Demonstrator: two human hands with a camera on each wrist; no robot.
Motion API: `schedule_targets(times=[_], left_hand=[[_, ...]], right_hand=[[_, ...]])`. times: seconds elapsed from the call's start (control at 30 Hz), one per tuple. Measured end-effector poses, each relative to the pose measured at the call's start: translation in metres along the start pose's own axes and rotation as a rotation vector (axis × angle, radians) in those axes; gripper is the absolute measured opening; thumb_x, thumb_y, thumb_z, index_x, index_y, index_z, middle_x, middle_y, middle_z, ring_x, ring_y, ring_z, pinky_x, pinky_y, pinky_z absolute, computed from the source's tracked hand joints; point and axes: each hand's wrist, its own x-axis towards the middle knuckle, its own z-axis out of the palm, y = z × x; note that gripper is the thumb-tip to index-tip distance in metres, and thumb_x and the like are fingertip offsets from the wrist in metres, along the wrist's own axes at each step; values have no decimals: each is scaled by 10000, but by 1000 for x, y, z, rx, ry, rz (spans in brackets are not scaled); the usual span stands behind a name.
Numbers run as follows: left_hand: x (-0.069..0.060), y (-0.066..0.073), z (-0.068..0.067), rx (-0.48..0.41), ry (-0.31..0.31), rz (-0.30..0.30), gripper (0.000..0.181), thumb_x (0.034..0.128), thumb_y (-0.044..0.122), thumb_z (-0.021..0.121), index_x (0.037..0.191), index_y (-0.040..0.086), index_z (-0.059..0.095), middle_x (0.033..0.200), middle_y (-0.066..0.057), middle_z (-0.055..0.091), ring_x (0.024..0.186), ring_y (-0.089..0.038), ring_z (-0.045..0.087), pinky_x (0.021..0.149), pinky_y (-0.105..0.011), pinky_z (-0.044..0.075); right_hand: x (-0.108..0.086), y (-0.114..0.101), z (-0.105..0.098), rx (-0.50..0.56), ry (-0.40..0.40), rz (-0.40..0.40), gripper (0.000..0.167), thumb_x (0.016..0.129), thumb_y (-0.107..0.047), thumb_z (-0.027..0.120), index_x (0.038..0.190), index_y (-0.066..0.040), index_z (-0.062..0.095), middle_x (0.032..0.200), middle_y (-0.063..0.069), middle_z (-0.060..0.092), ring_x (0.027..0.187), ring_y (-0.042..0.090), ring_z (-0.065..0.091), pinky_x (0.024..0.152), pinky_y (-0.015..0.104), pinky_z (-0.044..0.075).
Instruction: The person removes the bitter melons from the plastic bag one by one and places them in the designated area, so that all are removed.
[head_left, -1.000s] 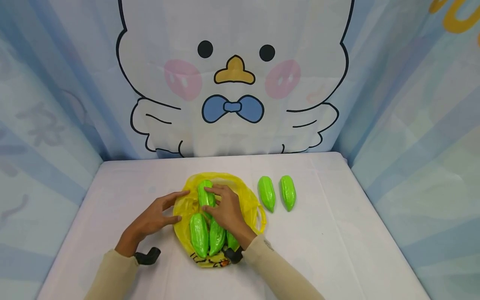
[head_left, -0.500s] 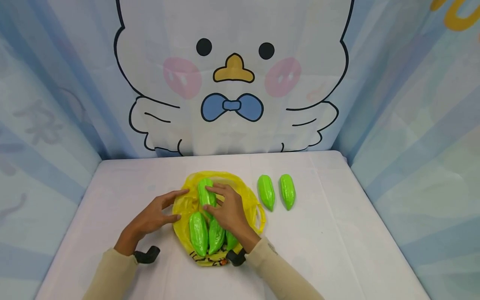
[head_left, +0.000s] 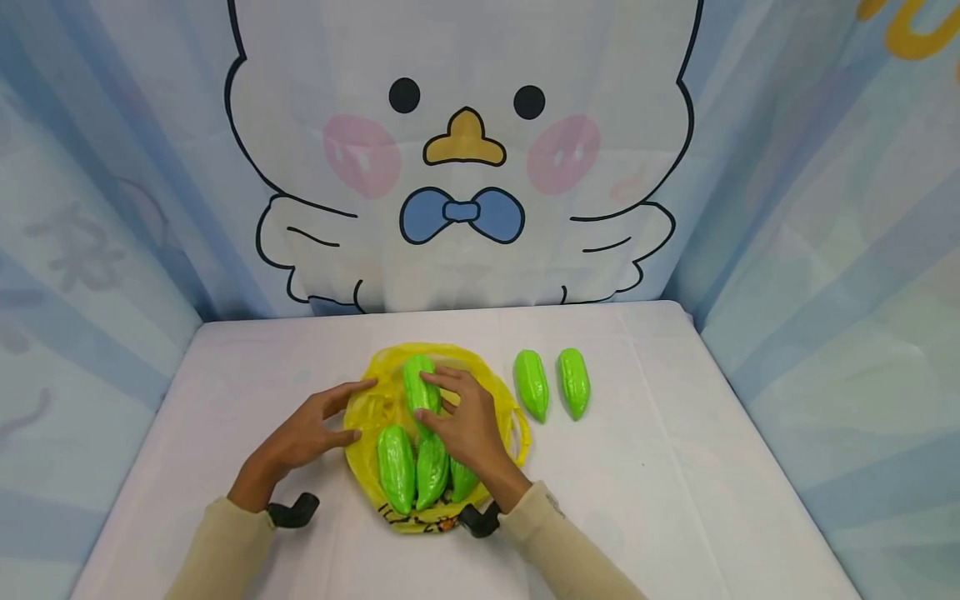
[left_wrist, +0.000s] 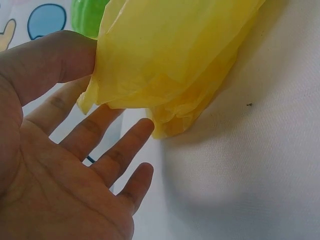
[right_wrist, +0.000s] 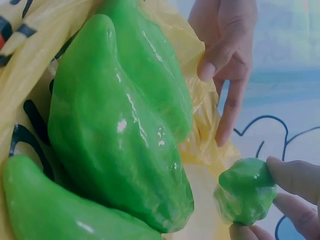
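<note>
My right hand (head_left: 471, 423) pinches a glossy green ridged vegetable, shaped like a bitter melon (head_left: 418, 377), over the mouth of a yellow plastic bag (head_left: 378, 407). In the right wrist view, its lobed end (right_wrist: 247, 192) shows between my thumb and fingers. The bag stands open, with 3 similar green vegetables (head_left: 396, 469) visible inside, one partly hidden by my right wrist. At the bag's left rim, my left hand (head_left: 303, 435) has thumb and index finger spread apart, touching the yellow film. In the left wrist view, its thumb tip is hidden behind the film (left_wrist: 160, 50).
Two more green vegetables lie side by side on the white-covered table, a nearer-to-bag one (head_left: 532, 386) and another vegetable (head_left: 574, 384) at its right. A bag handle (head_left: 523, 433) loops out at the bag's right side. Printed curtains (head_left: 465, 267) surround the table's back and sides.
My right hand, pinching the green vegetable, has shifted slightly to the right over the bag. The left hand stays at the bag's left rim.
</note>
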Motion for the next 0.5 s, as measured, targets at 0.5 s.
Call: schedule_targets(times=[0.5], left_hand=[[2,1,1,15,0,-23,748,965,123,755,1638,167,430,1727,-195,330,1591,-544,236,1237,-797,170]], right_hand=[[-5,9,-14,0,59,16,533,908,-110,846,1410,-217,703,1614,73,514,1475,270,531,1077,373,577]])
